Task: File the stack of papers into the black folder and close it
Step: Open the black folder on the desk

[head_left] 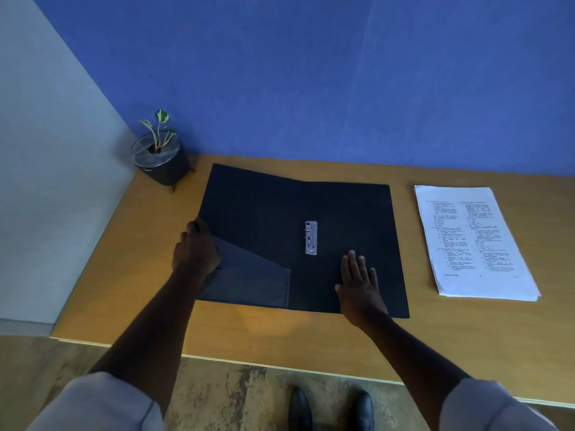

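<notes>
The black folder (342, 206) lies open and flat on the wooden table, with a metal clip (311, 237) at its spine and a slanted pocket (255, 275) on its left flap. My left hand (194, 247) rests on the left flap's outer edge, fingers curled over it. My right hand (361, 281) lies flat, fingers spread, on the right flap near its front edge. The stack of printed white papers (473, 241) sits on the table to the right of the folder, untouched.
A small potted plant (160, 157) in a black pot stands at the table's back left corner. A blue wall runs behind the table (249, 331). Below the front edge I see the floor and two black shoes.
</notes>
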A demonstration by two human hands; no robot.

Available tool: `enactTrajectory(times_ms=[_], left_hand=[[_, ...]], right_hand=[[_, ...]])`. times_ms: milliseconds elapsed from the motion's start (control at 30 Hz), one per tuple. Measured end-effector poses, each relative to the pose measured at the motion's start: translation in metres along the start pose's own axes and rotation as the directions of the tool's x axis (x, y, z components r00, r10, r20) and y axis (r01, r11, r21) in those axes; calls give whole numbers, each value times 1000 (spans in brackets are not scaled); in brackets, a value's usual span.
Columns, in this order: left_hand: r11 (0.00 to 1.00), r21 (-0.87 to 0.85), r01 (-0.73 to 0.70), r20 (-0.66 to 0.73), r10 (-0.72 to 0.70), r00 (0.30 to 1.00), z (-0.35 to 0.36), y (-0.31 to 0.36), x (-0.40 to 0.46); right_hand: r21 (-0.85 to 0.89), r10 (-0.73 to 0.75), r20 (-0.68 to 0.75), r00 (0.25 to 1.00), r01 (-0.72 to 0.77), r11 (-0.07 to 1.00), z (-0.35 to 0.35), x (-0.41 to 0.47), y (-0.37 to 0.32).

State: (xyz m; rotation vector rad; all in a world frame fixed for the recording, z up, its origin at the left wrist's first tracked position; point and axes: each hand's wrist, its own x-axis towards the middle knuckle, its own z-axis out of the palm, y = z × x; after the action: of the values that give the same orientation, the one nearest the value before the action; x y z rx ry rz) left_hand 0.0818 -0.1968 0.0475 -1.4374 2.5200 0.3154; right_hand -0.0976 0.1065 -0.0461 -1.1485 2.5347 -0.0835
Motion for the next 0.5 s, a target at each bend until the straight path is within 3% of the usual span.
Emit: enactTrajectory(times_ms=[167,500], left_hand=[[998,-59,23,60,-20,998,21,-10,11],[992,-122,17,13,-15,1000,51,-17,7]], right_hand=[[-23,-6,-12,1000,6,1000,7,0,3],[-17,-4,-29,1000,3,1000,12,-1,5]])
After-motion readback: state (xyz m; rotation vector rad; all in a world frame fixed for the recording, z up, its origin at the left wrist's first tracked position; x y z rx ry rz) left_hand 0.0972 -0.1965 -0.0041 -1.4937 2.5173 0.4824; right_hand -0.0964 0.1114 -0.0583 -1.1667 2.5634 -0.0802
